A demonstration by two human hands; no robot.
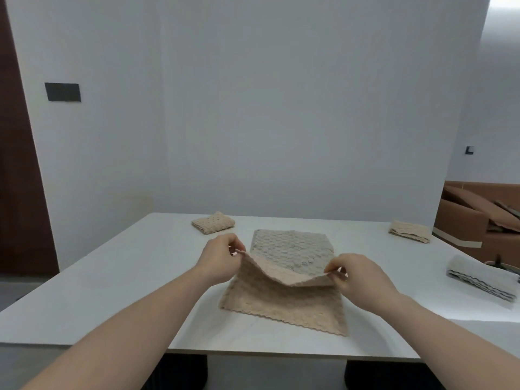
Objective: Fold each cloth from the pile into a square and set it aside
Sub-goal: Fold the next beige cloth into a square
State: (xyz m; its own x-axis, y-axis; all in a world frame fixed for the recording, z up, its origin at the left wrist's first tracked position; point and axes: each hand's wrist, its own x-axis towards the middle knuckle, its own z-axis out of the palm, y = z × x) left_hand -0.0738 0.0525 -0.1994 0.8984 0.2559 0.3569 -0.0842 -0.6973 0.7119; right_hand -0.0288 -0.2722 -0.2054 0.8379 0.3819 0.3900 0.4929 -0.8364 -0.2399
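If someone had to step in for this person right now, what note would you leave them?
Left hand: pinching one lifted corner of the beige cloth.
Right hand: pinching the other lifted corner.
The cloth lies mid-table, one edge raised, apparently mid-fold; its grey underside shows.
Done: folded cloths sit at far left and far right.
Left: finish folding this one into a square and set it aside, then work through the pile at the right edge.
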